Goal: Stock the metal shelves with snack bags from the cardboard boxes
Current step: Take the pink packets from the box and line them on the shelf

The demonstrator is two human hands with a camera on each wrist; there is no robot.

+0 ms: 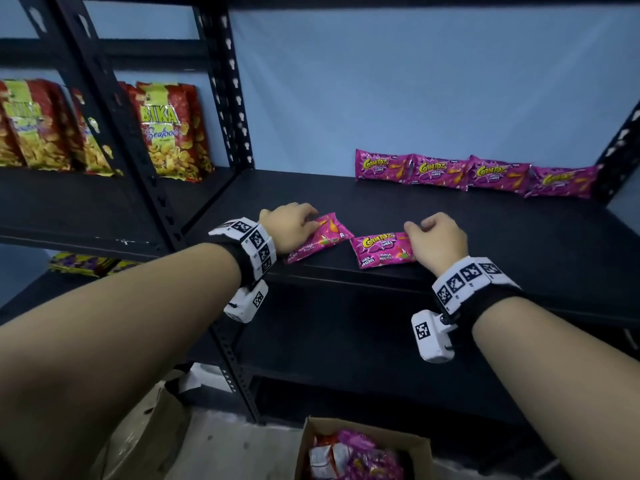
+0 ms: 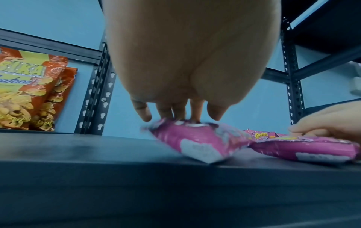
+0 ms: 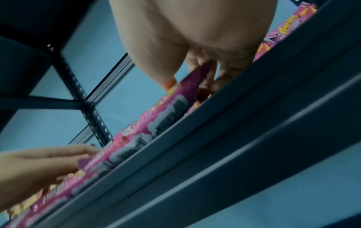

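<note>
Head: blue wall, black metal shelf; row of pink bags stands at the back. My left hand and right hand each pinch a pink snack bag near the front edge.
Left wrist: fingertips curl onto the left bag.
Right wrist: thumb and fingers pinch the right bag.

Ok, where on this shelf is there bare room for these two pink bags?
Bare shelf runs left of the back row of pink bags to the upright post, and between that row and both hands' bags. The front edge is crowded.
</note>
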